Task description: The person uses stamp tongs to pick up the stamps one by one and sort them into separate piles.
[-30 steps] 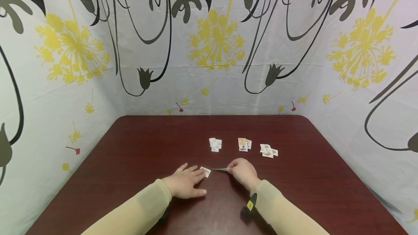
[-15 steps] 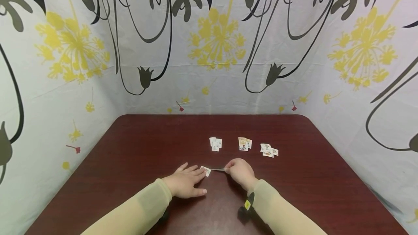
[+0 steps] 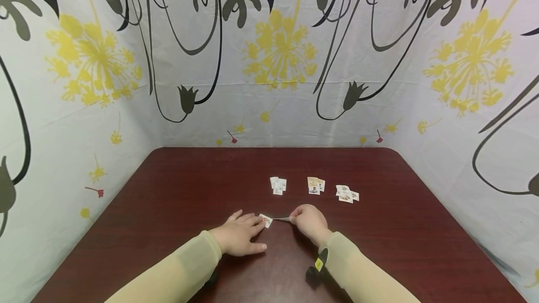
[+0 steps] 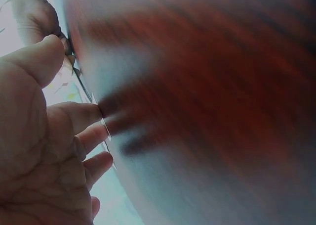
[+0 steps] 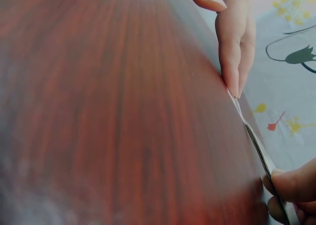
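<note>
A small white card (image 3: 267, 221) with a coloured print lies on the table under the fingertips of my left hand (image 3: 239, 235). That hand rests with its fingers spread and straight, pressing the card down. My right hand (image 3: 310, 222) pinches thin, pointed tweezers (image 3: 282, 219) between thumb and fingers. In the right wrist view, the tip of the tweezers (image 5: 256, 145) meets the edge of the card (image 5: 236, 105), low over the table. The left wrist view shows the left fingers (image 4: 94, 136) along the card's edge, which is seen nearly side-on.
Farther back on the dark red table (image 3: 202, 176) lie three groups of small printed cards: a pale group (image 3: 278, 186), an orange-tinted group (image 3: 315, 186) and a white one (image 3: 346, 194). A patterned cloth (image 3: 269, 120) stands around the table's far side and both sides.
My right hand has shifted slightly left, bringing the tweezers' tip up to the card's edge. Over the last half second both hands have barely moved.
</note>
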`<move>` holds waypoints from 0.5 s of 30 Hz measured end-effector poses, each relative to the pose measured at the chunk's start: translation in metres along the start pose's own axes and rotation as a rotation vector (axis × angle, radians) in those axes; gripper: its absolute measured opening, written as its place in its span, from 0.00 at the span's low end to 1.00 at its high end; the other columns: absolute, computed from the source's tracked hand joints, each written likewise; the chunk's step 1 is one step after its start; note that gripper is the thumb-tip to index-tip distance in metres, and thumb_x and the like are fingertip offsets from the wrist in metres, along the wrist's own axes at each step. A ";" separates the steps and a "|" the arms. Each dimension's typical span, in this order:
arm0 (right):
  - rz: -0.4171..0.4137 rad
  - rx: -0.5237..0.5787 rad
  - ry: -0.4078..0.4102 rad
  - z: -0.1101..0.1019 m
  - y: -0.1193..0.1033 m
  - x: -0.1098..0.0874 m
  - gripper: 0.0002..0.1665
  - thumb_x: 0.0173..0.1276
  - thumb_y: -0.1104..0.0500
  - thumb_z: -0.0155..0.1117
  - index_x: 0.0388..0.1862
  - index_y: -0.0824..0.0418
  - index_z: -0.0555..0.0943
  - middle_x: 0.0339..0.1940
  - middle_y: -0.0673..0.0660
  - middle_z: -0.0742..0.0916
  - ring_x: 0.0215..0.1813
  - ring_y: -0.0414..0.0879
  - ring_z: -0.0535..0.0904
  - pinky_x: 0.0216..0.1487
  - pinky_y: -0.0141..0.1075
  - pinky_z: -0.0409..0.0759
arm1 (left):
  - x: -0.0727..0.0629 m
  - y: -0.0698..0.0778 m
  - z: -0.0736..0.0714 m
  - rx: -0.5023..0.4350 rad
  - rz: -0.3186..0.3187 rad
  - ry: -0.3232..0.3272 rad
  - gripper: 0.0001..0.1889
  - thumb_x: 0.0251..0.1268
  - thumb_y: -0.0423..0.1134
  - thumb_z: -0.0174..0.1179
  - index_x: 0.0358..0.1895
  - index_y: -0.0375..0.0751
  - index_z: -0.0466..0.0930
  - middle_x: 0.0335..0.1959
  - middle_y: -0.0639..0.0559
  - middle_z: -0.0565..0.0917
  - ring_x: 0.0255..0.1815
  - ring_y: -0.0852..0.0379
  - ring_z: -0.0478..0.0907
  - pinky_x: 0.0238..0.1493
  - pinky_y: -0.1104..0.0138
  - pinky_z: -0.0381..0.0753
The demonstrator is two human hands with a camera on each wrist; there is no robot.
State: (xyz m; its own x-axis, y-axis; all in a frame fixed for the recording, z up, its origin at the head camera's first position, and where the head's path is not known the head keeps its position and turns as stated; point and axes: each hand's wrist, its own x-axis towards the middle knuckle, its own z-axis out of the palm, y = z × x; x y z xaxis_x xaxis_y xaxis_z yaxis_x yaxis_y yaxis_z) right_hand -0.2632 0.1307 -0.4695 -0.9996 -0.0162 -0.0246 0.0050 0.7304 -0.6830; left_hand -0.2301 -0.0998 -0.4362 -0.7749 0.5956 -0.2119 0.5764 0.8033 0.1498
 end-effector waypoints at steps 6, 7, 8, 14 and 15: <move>-0.003 -0.004 0.001 -0.001 0.001 -0.003 0.06 0.59 0.59 0.67 0.23 0.53 0.84 0.27 0.46 0.83 0.31 0.42 0.75 0.37 0.41 0.73 | 0.000 0.001 0.000 0.033 -0.008 0.014 0.38 0.68 0.66 0.47 0.73 0.46 0.63 0.73 0.54 0.63 0.74 0.49 0.55 0.72 0.48 0.46; -0.003 -0.004 0.001 -0.002 0.001 -0.003 0.06 0.59 0.59 0.67 0.23 0.53 0.84 0.27 0.46 0.83 0.31 0.42 0.75 0.37 0.41 0.73 | 0.000 0.001 0.000 0.036 -0.007 0.015 0.38 0.67 0.66 0.47 0.73 0.45 0.63 0.73 0.53 0.63 0.74 0.49 0.55 0.72 0.48 0.46; -0.004 -0.005 0.001 -0.002 0.001 -0.004 0.06 0.59 0.59 0.67 0.23 0.53 0.84 0.27 0.46 0.83 0.31 0.42 0.75 0.37 0.41 0.73 | 0.000 0.001 0.000 0.038 -0.006 0.017 0.38 0.67 0.66 0.47 0.73 0.45 0.63 0.73 0.53 0.63 0.74 0.50 0.56 0.72 0.48 0.46; -0.011 -0.009 -0.001 -0.002 0.002 -0.004 0.06 0.58 0.59 0.67 0.22 0.53 0.84 0.26 0.46 0.83 0.31 0.42 0.75 0.37 0.41 0.73 | 0.002 0.002 0.001 0.020 0.005 0.019 0.37 0.67 0.67 0.47 0.73 0.50 0.63 0.72 0.55 0.64 0.73 0.50 0.57 0.72 0.47 0.45; -0.013 -0.016 -0.001 -0.002 0.002 -0.004 0.06 0.58 0.59 0.67 0.22 0.53 0.84 0.26 0.45 0.83 0.31 0.42 0.75 0.37 0.41 0.73 | 0.002 0.002 0.001 0.017 0.007 0.019 0.36 0.67 0.67 0.47 0.73 0.51 0.63 0.72 0.55 0.64 0.73 0.50 0.57 0.72 0.47 0.45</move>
State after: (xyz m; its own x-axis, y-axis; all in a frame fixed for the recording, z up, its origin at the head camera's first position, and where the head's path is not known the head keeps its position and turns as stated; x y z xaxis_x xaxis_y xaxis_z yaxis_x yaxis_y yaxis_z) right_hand -0.2595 0.1338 -0.4695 -0.9995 -0.0260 -0.0165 -0.0082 0.7410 -0.6714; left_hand -0.2301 -0.0974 -0.4373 -0.7753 0.6016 -0.1921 0.5865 0.7988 0.1344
